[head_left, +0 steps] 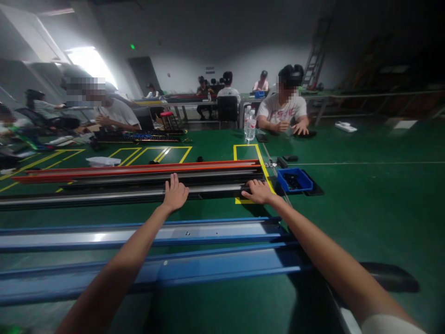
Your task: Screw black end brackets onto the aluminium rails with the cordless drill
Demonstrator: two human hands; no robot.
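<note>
My left fingers (174, 180) rest spread, my right fingers (252, 184) curled, their grip unclear, on a black rail (215, 189), unlifted, short of the desk (365, 204)'s far edge.

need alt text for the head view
A person's left hand and right hand lie over a long black rail on a green table. Two blue rails lie nearer, a red rail beyond, a blue bin to the right; co-workers sit beyond.

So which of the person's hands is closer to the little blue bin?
The right. The right hand rests on the end of the black rail, just left of the blue bin; the left hand is farther along that rail.
</note>
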